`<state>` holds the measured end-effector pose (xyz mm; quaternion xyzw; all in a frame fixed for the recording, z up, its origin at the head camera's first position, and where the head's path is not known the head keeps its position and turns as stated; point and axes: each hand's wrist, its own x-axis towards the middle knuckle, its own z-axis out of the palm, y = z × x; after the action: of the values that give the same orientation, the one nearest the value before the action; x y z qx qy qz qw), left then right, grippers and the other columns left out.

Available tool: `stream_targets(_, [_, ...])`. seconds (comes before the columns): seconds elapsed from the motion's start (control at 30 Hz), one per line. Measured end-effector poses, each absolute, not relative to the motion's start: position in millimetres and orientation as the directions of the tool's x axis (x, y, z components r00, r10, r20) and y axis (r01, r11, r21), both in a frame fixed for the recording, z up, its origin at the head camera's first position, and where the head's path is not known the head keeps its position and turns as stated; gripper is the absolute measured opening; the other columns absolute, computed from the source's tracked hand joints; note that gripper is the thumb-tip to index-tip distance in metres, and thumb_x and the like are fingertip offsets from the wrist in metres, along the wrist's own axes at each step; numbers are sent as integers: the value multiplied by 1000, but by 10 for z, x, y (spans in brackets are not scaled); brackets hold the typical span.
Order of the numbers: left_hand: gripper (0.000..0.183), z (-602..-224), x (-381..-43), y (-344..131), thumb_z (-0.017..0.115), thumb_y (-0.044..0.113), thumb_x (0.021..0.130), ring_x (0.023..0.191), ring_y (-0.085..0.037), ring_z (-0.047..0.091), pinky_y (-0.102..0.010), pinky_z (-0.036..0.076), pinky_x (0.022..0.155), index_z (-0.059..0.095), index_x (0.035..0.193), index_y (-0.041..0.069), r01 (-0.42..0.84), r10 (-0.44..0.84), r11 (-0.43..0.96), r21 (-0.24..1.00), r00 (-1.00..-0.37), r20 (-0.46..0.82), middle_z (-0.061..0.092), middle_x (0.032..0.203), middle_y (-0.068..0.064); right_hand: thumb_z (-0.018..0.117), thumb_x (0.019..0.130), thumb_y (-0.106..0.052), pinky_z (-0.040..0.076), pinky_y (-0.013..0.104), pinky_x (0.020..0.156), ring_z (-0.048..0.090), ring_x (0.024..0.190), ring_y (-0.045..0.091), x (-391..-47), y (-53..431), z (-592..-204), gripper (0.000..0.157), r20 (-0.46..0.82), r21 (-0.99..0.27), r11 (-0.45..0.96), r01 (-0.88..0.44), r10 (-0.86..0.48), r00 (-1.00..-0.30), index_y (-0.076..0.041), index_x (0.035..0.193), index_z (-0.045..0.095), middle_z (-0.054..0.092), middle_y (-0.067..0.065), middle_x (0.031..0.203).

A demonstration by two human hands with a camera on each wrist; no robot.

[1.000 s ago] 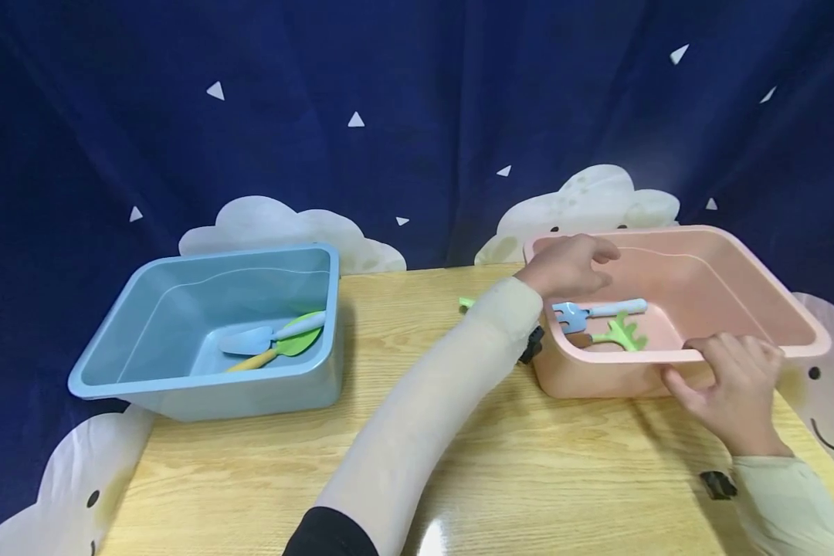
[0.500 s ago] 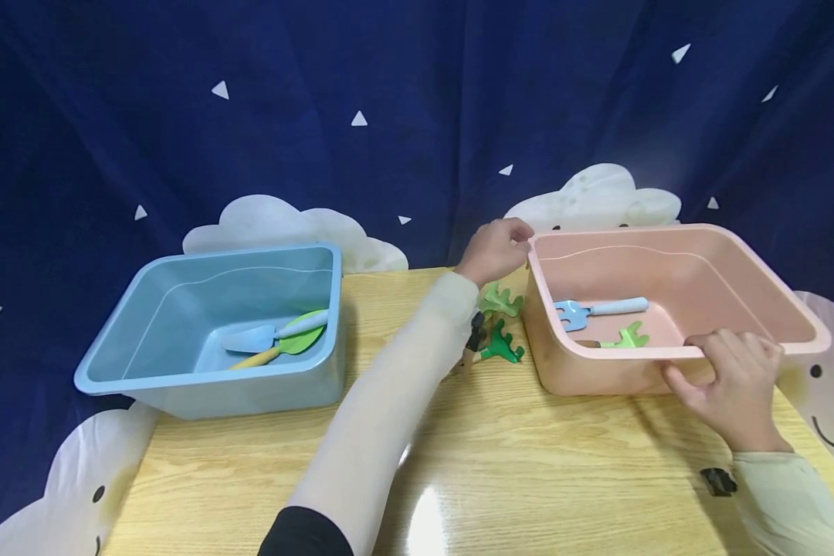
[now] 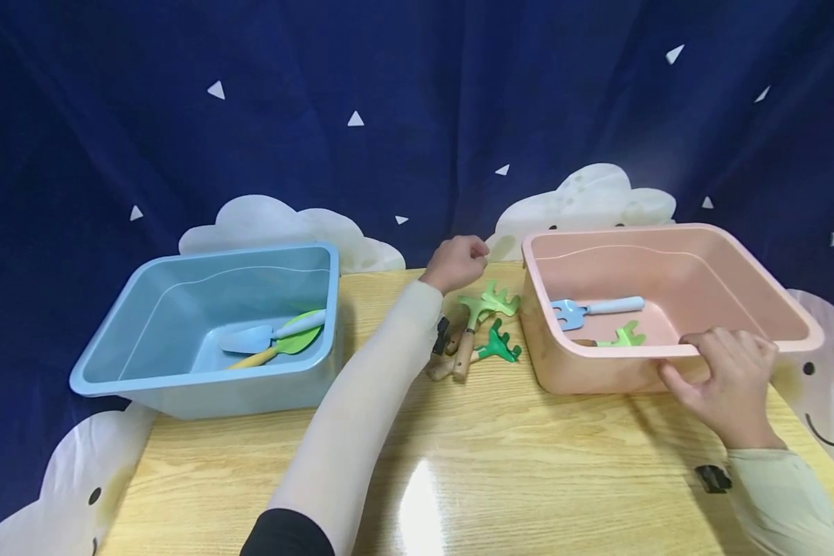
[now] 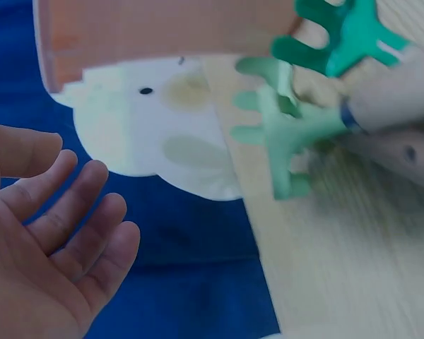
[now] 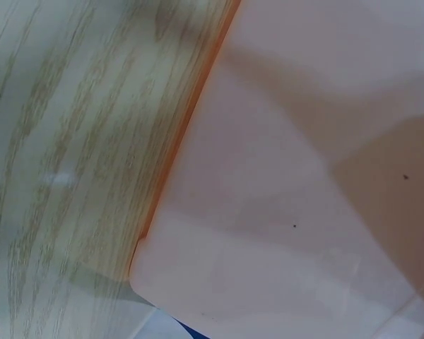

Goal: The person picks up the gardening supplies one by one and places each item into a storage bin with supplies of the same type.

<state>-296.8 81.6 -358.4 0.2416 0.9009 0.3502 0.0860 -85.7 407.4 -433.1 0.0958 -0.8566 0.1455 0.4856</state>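
I find a table-top station, seemingly indoors; the type of premises I cannot determine. Evidence: a wood-grain table (image 3: 528,463) against a navy curtain (image 3: 417,93) patterned with white triangles (image 3: 355,119) and smiling clouds (image 3: 55,479); bright glare (image 3: 420,510) on the wood.

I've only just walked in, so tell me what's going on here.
A person's right hand grips the near rim of a pink tub holding a blue fork and a green rake. The left hand, holding nothing, is near more green rakes on the table. To the left, a blue tub holds two trowels.
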Motion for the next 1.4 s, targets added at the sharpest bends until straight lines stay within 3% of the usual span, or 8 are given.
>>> stream_targets(0.13, [33, -3708, -3004, 681, 50, 19, 100, 116, -22, 64, -35, 51, 99, 65, 127, 11, 369, 496, 651, 664, -868, -4, 68, 126, -6, 55, 82, -62, 23, 60, 81, 45, 76, 44, -866, 4064, -4329, 66, 854, -158, 939, -307, -26, -520, 4, 80, 62, 58, 21, 70])
stream_targets(0.4, [33, -3897, -3016, 550, 50, 19, 101, 119, -24, 62, -38, 51, 100, 64, 129, 10, 330, 492, 665, 669, -868, -61, 66, 129, -8, 54, 82, -62, 25, 57, 84, 45, 77, 44, -864, 4067, -4326, 66, 845, -161, 944, -289, -20, -535, 3, 80, 62, 58, 21, 71])
stream_targets(0.77, [36, -4140, -2747, 534, 50, 16, 99, 117, -25, 63, -38, 50, 100, 60, 132, 7, 434, 590, 664, 608, -804, -70, 67, 127, -11, 55, 82, -61, 23, 60, 82, 45, 77, 43, -865, 4070, -4323, 65, 843, -167, 940, -298, -21, -538, 4, 81, 63, 60, 21, 72])
stream_targets(0.93, [39, -4279, -2527, 525, 49, 20, 100, 118, -25, 62, -40, 53, 97, 57, 137, 11, 554, 628, 716, 424, -776, -47, 63, 131, -8, 55, 82, -61, 24, 58, 84, 45, 77, 43, -864, 4072, -4322, 65, 844, -166, 941, -295, -20, -536, 4, 81, 63, 59, 21, 72])
stream_targets(1.13, [32, -4421, -2293, 526, 56, 31, 98, 94, -19, 62, -34, 56, 71, 63, 124, 14, 690, 698, 709, 146, -716, -1, 62, 114, -3, 55, 82, -62, 24, 59, 83, 44, 76, 43, -872, 4070, -4311, 66, 849, -162, 941, -298, -21, -528, 4, 80, 63, 59, 21, 71])
stream_targets(1.2, [32, -4452, -2244, 528, 58, 32, 98, 89, -18, 60, -32, 54, 66, 63, 123, 14, 704, 708, 703, 97, -706, -4, 60, 110, -3, 55, 82, -62, 24, 59, 83, 45, 76, 43, -872, 4068, -4310, 66, 844, -165, 941, -295, -21, -537, 4, 81, 63, 59, 21, 71])
stream_targets(1.4, [38, -4495, -2179, 530, 57, 32, 98, 86, -18, 63, -33, 56, 64, 60, 131, 13, 697, 699, 714, 60, -716, -6, 58, 118, -6, 54, 83, -65, 25, 46, 92, 45, 78, 42, -857, 4068, -4319, 69, 828, -176, 944, -279, -11, -561, 3, 82, 64, 60, 21, 73])
